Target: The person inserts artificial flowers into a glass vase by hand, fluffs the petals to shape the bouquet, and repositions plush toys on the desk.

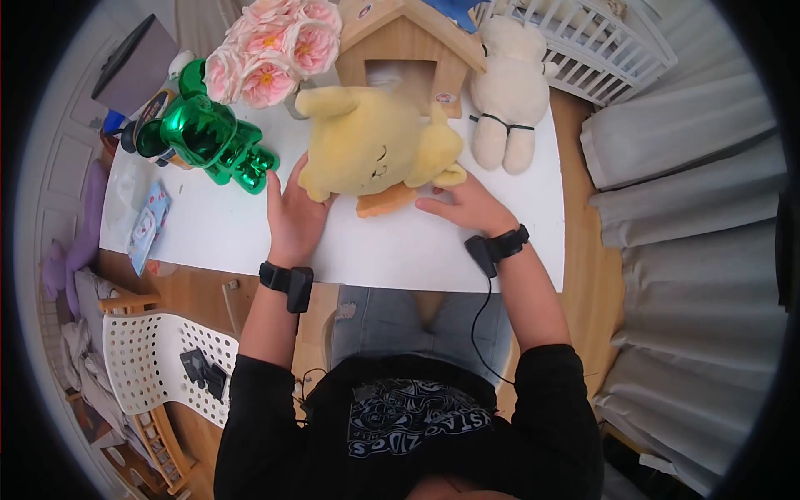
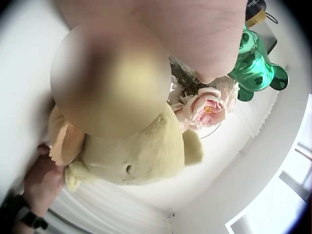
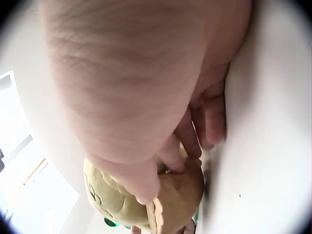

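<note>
A pale yellow plush toy (image 1: 364,142) with floppy ears and an orange lower part (image 1: 386,201) sits on the white table. My left hand (image 1: 297,218) is at its left side, thumb extended away and the other fingers partly hidden behind the toy. On the other side, my right hand (image 1: 468,204) lies low by the toy's ear, its thumb pointing toward the orange part. In the right wrist view, loosely bent fingers (image 3: 214,119) reach down beside the toy close to the tabletop, and the thumb overlaps the orange part's edge.
A shiny green bear figure (image 1: 200,129) lies left, near pink flowers (image 1: 275,50). Behind the toy stands a wooden house (image 1: 408,42); a cream plush (image 1: 510,92) lies right. A blue packet (image 1: 150,221) is at the table's left edge, a perforated white chair (image 1: 137,358) below.
</note>
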`<state>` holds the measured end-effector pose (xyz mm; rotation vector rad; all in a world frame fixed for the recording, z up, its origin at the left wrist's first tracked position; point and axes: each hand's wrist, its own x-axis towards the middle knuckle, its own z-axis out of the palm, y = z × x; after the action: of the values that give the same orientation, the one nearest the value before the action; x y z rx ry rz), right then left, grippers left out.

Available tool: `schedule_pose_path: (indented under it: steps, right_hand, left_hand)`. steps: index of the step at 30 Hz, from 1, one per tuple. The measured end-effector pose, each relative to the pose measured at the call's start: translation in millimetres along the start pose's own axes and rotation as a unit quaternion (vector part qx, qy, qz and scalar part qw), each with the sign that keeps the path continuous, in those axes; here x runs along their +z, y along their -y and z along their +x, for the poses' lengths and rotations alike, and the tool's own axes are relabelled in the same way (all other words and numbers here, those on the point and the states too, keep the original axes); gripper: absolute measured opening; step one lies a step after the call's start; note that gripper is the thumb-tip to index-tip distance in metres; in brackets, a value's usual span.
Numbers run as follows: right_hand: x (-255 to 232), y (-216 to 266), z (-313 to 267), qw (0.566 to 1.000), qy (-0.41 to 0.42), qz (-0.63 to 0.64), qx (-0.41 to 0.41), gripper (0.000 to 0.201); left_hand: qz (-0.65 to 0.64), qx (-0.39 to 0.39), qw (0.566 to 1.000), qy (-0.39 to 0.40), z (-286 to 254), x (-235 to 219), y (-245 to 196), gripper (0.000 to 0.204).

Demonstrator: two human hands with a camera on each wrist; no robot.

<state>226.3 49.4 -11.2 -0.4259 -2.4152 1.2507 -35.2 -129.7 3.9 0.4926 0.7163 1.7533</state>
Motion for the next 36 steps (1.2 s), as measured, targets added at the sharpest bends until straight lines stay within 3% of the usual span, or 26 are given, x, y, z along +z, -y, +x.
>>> schedule_pose_path:
  steps: [1, 2, 4, 5, 7, 8, 11, 12, 14, 16, 17, 19, 21, 22, 24, 27, 31, 33, 34, 36]
  right_hand:
    - [3.4, 0.0, 2.2, 0.996, -0.027, -0.068, -0.059, 0.055]
    - [4.1, 1.2, 0.6, 0.996, -0.025, -0.068, -0.059, 0.055]
    - [3.8, 7.8, -0.2, 0.982, -0.069, -0.153, -0.086, 0.058]
    - [2.6, 11.7, 2.0, 0.982, -0.069, -0.154, -0.089, 0.058]
    - [3.3, 17.4, 4.5, 0.981, -0.043, -0.161, -0.103, 0.06]
    - [3.2, 17.1, 4.4, 0.981, -0.044, -0.16, -0.103, 0.06]
    - [0.0, 17.7, 5.1, 0.984, 0.019, -0.144, -0.106, 0.058]
    - [0.5, 19.1, 3.7, 0.987, 0.009, -0.126, -0.097, 0.058]
    - [3.4, 18.8, 3.1, 0.99, -0.001, -0.107, -0.086, 0.058]
    - [8.7, 13.7, 3.5, 0.989, -0.079, -0.099, -0.079, 0.045]
    - [6.7, 11.7, 3.0, 0.989, -0.078, -0.098, -0.078, 0.045]
    - [-0.6, 7.5, 4.3, 0.992, -0.034, -0.105, -0.056, 0.03]
    - [-0.3, 5.5, 4.0, 0.992, -0.043, -0.1, -0.061, 0.025]
    - [0.0, 5.7, 4.1, 0.992, -0.051, -0.098, -0.066, 0.02]
    - [0.3, 5.9, 3.4, 0.991, -0.05, -0.102, -0.066, 0.019]
    - [-0.3, 5.7, 5.0, 0.991, -0.05, -0.106, -0.069, 0.018]
    - [-0.3, 2.9, 5.8, 0.991, -0.056, -0.097, -0.069, 0.017]
    - [-1.8, 3.2, 6.2, 0.992, -0.056, -0.092, -0.065, 0.016]
    - [-1.8, 3.9, 6.2, 0.993, -0.058, -0.081, -0.059, 0.016]
    - [-2.7, 4.1, 6.2, 0.993, -0.059, -0.085, -0.062, 0.015]
  left_hand:
    - [-0.02, 0.022, 1.0, 0.01, -2.9, 2.5, 0.8, 0.091]
    - [-0.021, 0.022, 0.999, 0.008, -5.5, 5.0, 5.0, 0.091]
    - [0.219, 0.132, 0.966, 0.025, -6.2, 8.8, 11.7, 0.091]
    - [0.22, 0.135, 0.966, 0.025, -5.8, 4.6, 10.7, 0.091]
    - [0.443, 0.015, 0.895, 0.054, -6.5, -11.6, 11.8, 0.104]
    - [0.52, 0.079, 0.851, 0.002, -4.9, -13.0, 22.7, 0.108]
    - [0.493, 0.095, 0.865, 0.011, 0.9, -12.8, 31.5, 0.108]
    - [0.493, 0.097, 0.864, 0.011, 2.9, -10.2, 33.8, 0.108]
    - [0.506, 0.178, 0.843, -0.051, 3.1, -2.2, 35.0, 0.11]
    - [0.496, 0.21, 0.84, -0.069, -0.5, 2.0, 23.1, 0.11]
    - [0.485, 0.242, 0.836, -0.087, -3.3, 4.1, 14.4, 0.11]
    - [0.477, 0.242, 0.839, -0.097, -12.3, 7.5, -7.5, 0.109]
    - [0.474, 0.238, 0.842, -0.103, -20.9, 4.4, -15.7, 0.107]
    - [0.483, 0.242, 0.828, -0.15, -24.9, 2.0, -16.4, 0.105]
    - [0.501, 0.25, 0.801, -0.213, -29.3, -10.0, -19.1, 0.103]
    - [0.459, 0.256, 0.816, -0.241, -27.9, -16.8, -20.0, 0.108]
    - [0.474, 0.251, 0.804, -0.256, -26.7, -15.8, -11.2, 0.113]
    - [0.643, 0.273, 0.668, -0.256, -33.7, -10.6, -7.2, 0.107]
    - [0.642, 0.273, 0.669, -0.255, -37.1, -13.9, -5.5, 0.107]
    - [0.579, 0.258, 0.732, -0.25, -44.6, -26.4, -4.9, 0.106]
